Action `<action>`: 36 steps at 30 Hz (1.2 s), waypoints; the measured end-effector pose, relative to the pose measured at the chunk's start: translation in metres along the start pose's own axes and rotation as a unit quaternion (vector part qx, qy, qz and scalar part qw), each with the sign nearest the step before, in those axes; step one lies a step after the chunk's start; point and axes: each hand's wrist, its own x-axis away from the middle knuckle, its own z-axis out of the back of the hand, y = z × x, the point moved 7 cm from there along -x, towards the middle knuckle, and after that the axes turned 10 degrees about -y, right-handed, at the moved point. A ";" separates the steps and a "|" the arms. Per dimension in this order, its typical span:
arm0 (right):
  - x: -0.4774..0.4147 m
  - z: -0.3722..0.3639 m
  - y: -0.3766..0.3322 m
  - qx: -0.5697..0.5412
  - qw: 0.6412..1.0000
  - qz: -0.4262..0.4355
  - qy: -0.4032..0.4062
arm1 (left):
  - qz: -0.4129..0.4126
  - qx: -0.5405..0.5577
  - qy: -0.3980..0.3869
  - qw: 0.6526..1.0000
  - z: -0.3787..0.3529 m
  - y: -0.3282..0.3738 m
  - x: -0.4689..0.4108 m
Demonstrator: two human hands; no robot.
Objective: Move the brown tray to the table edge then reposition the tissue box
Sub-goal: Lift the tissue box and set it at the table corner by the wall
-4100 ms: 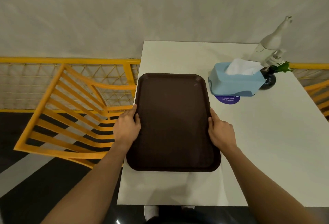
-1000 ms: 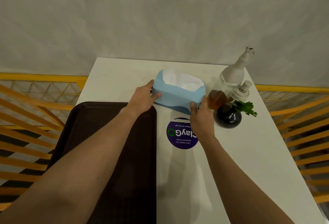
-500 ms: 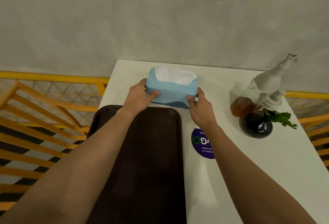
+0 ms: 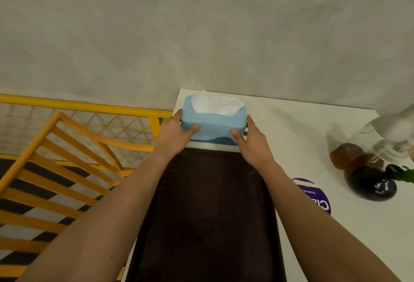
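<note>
The light blue tissue box (image 4: 212,128), with white tissue showing at its top, stands at the far left corner of the white table (image 4: 298,129), close to the wall. My left hand (image 4: 173,135) grips its left end and my right hand (image 4: 252,141) grips its right end. The brown tray (image 4: 208,214) lies lengthwise along the table's left edge, directly in front of the box, with both my forearms stretched over it. A narrow strip of table shows between tray and box.
A yellow slatted chair (image 4: 62,169) and a yellow mesh railing (image 4: 89,113) stand left of the table. At the right are a purple round sticker (image 4: 313,194), a dark round vase with a green sprig (image 4: 371,183), an amber bottle (image 4: 347,156) and a white pump dispenser (image 4: 394,131).
Both hands have carried the tissue box from beside the vase leftward and back to the far left corner, beyond the tray. Earlier they held the tray's long sides.
</note>
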 end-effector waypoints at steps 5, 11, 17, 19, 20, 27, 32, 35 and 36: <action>-0.014 -0.013 -0.008 0.033 0.999 0.006 0.007 | 0.019 -0.013 -0.006 1.000 0.011 -0.019 -0.004; -0.031 -0.015 -0.013 0.042 0.999 -0.009 -0.006 | 0.031 0.010 -0.012 0.999 0.015 -0.025 -0.019; -0.051 -0.013 -0.013 0.052 0.999 -0.007 -0.014 | 0.034 0.034 -0.013 0.999 0.018 -0.031 -0.042; -0.058 -0.012 -0.011 0.054 0.998 -0.006 -0.017 | 0.029 0.033 -0.008 0.999 0.019 -0.033 -0.049; -0.062 -0.012 -0.011 0.054 0.998 -0.005 -0.019 | 0.022 0.029 -0.003 0.999 0.021 -0.033 -0.053; -0.084 -0.011 -0.007 0.044 0.999 -0.024 -0.012 | -0.012 0.041 0.005 0.999 0.029 -0.038 -0.075; -0.098 -0.012 -0.005 0.034 0.999 -0.035 0.001 | -0.024 0.041 -0.020 0.999 0.035 -0.038 -0.099; -0.106 -0.012 -0.004 0.034 0.999 -0.041 0.001 | -0.026 0.055 -0.027 0.998 0.036 -0.038 -0.110; -0.108 -0.012 -0.004 0.032 0.999 -0.042 0.002 | -0.027 0.057 -0.026 0.998 0.036 -0.038 -0.112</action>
